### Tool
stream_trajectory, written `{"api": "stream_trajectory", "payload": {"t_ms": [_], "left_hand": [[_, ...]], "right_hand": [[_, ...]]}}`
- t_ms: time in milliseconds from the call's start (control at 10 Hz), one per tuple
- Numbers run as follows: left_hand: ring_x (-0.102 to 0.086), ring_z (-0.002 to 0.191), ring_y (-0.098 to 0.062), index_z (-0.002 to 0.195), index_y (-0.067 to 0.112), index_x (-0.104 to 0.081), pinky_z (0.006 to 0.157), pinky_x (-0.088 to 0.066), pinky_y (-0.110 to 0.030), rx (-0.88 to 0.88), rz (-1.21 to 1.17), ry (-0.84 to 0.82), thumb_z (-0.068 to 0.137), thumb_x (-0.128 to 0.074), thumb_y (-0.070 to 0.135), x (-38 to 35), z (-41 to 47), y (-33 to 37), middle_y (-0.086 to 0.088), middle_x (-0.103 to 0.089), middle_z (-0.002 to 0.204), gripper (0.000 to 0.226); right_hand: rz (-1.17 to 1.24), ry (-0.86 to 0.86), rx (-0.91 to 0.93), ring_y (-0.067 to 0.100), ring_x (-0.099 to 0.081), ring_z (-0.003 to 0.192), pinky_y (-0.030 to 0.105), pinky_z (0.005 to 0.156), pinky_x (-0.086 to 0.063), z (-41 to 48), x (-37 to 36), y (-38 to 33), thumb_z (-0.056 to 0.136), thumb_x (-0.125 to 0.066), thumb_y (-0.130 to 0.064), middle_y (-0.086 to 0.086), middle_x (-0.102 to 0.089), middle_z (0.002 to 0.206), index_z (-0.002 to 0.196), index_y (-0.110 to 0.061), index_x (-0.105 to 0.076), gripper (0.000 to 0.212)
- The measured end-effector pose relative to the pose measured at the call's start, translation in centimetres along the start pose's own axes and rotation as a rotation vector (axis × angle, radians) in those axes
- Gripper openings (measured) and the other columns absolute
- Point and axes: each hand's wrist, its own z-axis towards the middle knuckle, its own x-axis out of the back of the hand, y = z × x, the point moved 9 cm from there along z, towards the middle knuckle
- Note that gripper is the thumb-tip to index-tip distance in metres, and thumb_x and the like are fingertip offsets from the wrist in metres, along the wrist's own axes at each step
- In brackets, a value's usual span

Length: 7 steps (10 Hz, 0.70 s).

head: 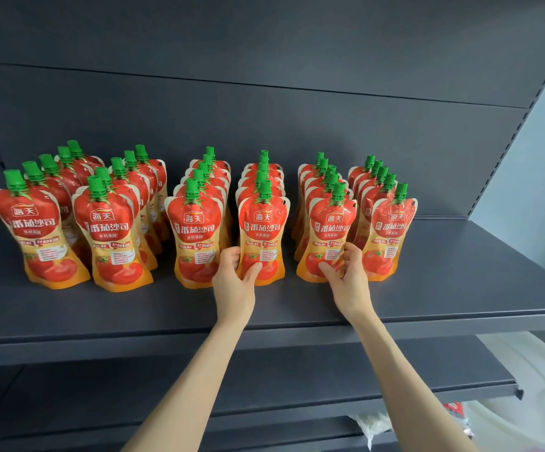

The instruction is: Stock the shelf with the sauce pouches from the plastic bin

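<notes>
Several rows of red and orange tomato sauce pouches with green caps stand upright on the dark grey shelf (444, 288). My left hand (233, 282) grips the lower part of the front pouch (263, 230) in the middle row, thumb across its front. My right hand (346, 278) grips the base of the front pouch (331, 230) in the row to the right, fingers wrapped around its right side. Both pouches stand on the shelf in line with their rows. A white plastic bin (532, 402) shows at the lower right, mostly cut off.
More pouch rows stand to the left (111, 233) and far right (388, 233). A lower shelf (264, 386) sits beneath. The shelf's back panel rises behind the pouches. A strip of bare shelf runs along the front edge.
</notes>
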Motion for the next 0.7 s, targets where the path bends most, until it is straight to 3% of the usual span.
{"api": "stream_trajectory", "payload": {"t_ms": [200, 300, 500, 600, 700], "left_hand": [[-0.060, 0.104, -0.017, 0.114, 0.009, -0.054, 0.075, -0.041, -0.013, 0.002, 0.017, 0.001, 0.084, -0.069, 0.020, 0.0, 0.0, -0.1, -0.006, -0.064, 0.114, 0.035], [-0.060, 0.108, -0.021, 0.118, 0.008, -0.053, 0.080, -0.044, -0.018, 0.002, 0.029, -0.017, 0.085, -0.068, 0.021, -0.1, -0.2, 0.1, -0.007, -0.064, 0.117, 0.038], [-0.053, 0.118, -0.020, 0.128, 0.009, -0.051, 0.092, -0.041, -0.027, -0.060, 0.100, -0.040, 0.086, -0.066, 0.022, 1.2, -1.0, 1.4, -0.006, -0.058, 0.127, 0.046], [-0.057, 0.111, -0.017, 0.120, 0.011, -0.057, 0.088, -0.045, -0.022, -0.154, 0.113, -0.010, 0.086, -0.065, 0.022, 3.7, -1.1, 3.5, -0.003, -0.062, 0.119, 0.037], [-0.062, 0.096, -0.005, 0.106, 0.017, -0.063, 0.080, -0.051, -0.018, -0.260, 0.042, 0.002, 0.086, -0.064, 0.022, 7.2, -0.8, 6.5, 0.009, -0.067, 0.101, 0.021]], "right_hand": [[-0.038, 0.008, -0.008, 0.020, -0.052, 0.121, 0.034, 0.099, -0.046, 0.1, 0.1, 0.3, 0.090, -0.063, -0.020, 0.005, -0.052, 0.133, 0.136, -0.014, -0.033, 0.056], [-0.083, 0.028, 0.005, 0.023, -0.048, 0.125, 0.042, 0.103, -0.045, -0.1, 0.4, 0.2, 0.089, -0.063, -0.021, 0.007, -0.050, 0.135, 0.137, -0.012, -0.034, 0.057], [-0.175, 0.199, 0.139, 0.023, -0.047, 0.119, 0.043, 0.095, -0.047, -1.4, 2.2, -2.0, 0.089, -0.064, -0.025, 0.007, -0.049, 0.131, 0.131, -0.009, -0.043, 0.049], [-0.106, 0.231, 0.212, 0.013, -0.054, 0.106, 0.014, 0.082, -0.046, -1.7, 3.5, -4.4, 0.089, -0.064, -0.024, 0.003, -0.057, 0.119, 0.120, -0.016, -0.052, 0.034], [-0.045, 0.190, 0.317, 0.001, -0.062, 0.089, 0.002, 0.070, -0.042, -1.7, 4.8, -8.6, 0.089, -0.064, -0.020, -0.009, -0.066, 0.095, 0.102, -0.018, -0.062, 0.013]]}}
